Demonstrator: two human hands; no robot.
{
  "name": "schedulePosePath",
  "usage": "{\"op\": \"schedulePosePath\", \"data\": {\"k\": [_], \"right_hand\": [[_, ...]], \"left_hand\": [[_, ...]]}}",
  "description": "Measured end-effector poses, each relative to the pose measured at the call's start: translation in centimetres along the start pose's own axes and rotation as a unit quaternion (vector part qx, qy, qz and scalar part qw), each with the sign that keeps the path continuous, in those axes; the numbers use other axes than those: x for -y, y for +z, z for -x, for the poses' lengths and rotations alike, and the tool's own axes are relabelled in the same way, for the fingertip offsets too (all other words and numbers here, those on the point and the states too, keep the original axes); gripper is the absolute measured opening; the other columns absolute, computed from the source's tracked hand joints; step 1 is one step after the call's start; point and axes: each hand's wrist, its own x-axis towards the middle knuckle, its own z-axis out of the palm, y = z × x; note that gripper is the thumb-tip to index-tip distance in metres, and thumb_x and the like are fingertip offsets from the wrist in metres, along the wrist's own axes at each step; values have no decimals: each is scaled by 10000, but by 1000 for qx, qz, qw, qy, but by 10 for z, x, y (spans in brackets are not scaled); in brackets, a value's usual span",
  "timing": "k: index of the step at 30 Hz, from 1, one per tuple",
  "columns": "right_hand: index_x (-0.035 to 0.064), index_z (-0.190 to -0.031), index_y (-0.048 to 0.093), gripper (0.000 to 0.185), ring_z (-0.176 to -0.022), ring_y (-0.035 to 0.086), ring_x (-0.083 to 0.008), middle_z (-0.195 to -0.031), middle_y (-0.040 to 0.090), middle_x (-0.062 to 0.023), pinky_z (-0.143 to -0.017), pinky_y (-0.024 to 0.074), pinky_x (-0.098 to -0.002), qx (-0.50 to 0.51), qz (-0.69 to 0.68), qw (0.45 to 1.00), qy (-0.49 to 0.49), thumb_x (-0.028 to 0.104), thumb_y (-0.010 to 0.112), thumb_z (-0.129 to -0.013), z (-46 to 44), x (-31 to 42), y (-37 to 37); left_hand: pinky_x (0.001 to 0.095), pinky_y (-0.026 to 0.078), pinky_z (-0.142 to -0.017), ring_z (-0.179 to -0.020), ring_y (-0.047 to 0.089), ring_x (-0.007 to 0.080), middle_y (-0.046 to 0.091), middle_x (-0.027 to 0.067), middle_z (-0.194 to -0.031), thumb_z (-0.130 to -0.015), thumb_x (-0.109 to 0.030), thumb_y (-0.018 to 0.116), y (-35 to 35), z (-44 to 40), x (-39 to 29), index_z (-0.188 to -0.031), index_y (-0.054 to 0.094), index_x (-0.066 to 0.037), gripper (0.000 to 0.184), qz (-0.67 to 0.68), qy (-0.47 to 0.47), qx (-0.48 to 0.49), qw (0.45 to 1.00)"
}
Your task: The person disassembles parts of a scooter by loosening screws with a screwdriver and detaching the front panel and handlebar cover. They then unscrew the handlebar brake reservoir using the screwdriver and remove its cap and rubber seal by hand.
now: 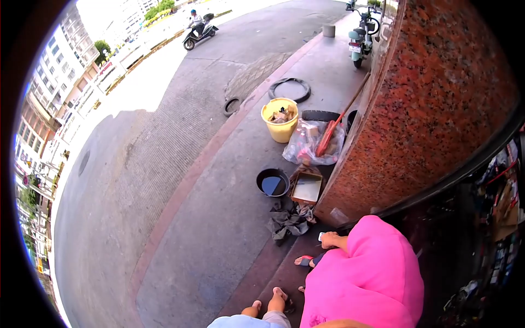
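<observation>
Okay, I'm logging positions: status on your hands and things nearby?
Own hands not identifiable. Crumpled grey cloth beside black basin. Person in pink hides some pavement.

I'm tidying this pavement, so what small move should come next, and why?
Probably gather up the grey cloth: it lies crumpled just by the black basin, near a sandalled foot, and might trip someone.

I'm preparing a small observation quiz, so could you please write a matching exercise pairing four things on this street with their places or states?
1. Yellow bucket
2. Black basin
3. Grey cloth
4. Teal scooter

A. Crumpled on the ground
B. Parked near the wall
C. Holding dark liquid
D. Holding brownish scraps

Pairs: 1-D, 2-C, 3-A, 4-B
</observation>
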Motion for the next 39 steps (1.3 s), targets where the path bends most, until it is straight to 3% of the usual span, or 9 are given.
{"op": "schedulePosePath", "data": {"k": [6, 10, 14, 17, 22, 25, 27, 29, 39], "right_hand": [[19, -982, 679, 334, -951, 644, -331, -949, 674, -196, -794, 504, -438, 13, -5, 999, -38, 227, 542, -759, -15, 29, 9], [7, -983, 675, 344, -928, 650, -333, -946, 673, -198, -782, 504, -448, 14, -24, 998, -57, 231, 540, -759, -21, 35, 14], [6, -990, 674, 341, -939, 646, -328, -951, 672, -201, -781, 500, -453, 16, 19, 999, -46, 217, 548, -753, -24, 29, 16], [19, -1004, 673, 342, -949, 645, -321, -954, 671, -205, -787, 496, -453, 9, 6, 998, -57, 207, 563, -741, -23, 11, 16], [39, -1009, 675, 349, -969, 644, -295, -1011, 669, -163, -824, 503, -400, 0, 34, 999, 18, 222, 584, -726, -16, -5, 10], [4, -1039, 650, 485, -1044, 608, -338, -1084, 636, -203, -861, 490, -427, -7, 21, 999, 22, 393, 656, -750, -12, -8, 0], [23, -1021, 656, 438, -1035, 607, -346, -1075, 636, -209, -833, 491, -430, -20, 67, 997, 18, 413, 582, -834, -2, 5, -6], [-69, -1009, 622, 559, -1068, 581, -374, -1093, 600, -286, -874, 475, -435, -16, 81, 996, -18, 412, 682, -731, -22, 0, 0], [-40, -962, 631, 475, -994, 615, -361, -1029, 635, -248, -826, 489, -426, -15, 166, 979, -121, 388, 684, -763, -63, 29, 14]], "left_hand": [[427, 374, -927, -1055, 540, 338, 550, 192, -1182, -869, -461, 418, -67, 3, 61, -1132, 539, -186, 400, -271, -124, 22, 954], [437, 358, -951, -1086, 526, 354, 535, 206, -1215, -877, -481, 401, -73, 3, 71, -1160, 521, -198, 417, -232, -141, 60, 961], [485, 287, -993, -1101, 477, 423, 522, 259, -1203, -837, -439, 409, -70, -1, 68, -1060, 536, -217, 339, -157, -190, 77, 966], [483, 344, -883, -850, 487, 351, 554, 204, -885, -761, -372, 456, -66, -17, 74, -807, 530, -164, 226, -200, -193, 18, 961], [475, 354, -863, -842, 496, 344, 558, 198, -883, -763, -365, 466, -87, 15, 55, -820, 534, -156, 227, -167, -91, -42, 981], [471, 360, -851, -838, 501, 340, 559, 195, -882, -764, -361, 471, -117, 56, 19, -827, 537, -151, 228, -139, -58, -114, 982], [468, 364, -843, -835, 504, 338, 561, 192, -881, -765, -358, 475, -141, 92, -6, -832, 538, -148, 229, -98, -77, -167, 978], [464, 367, -834, -832, 508, 335, 562, 190, -881, -766, -355, 479, -158, 115, -6, -837, 540, -145, 230, -46, -109, -220, 968], [449, 387, -794, -817, 525, 321, 568, 178, -877, -770, -341, 498, -236, 218, 12, -862, 548, -129, 236, 34, -179, -367, 912]]}}
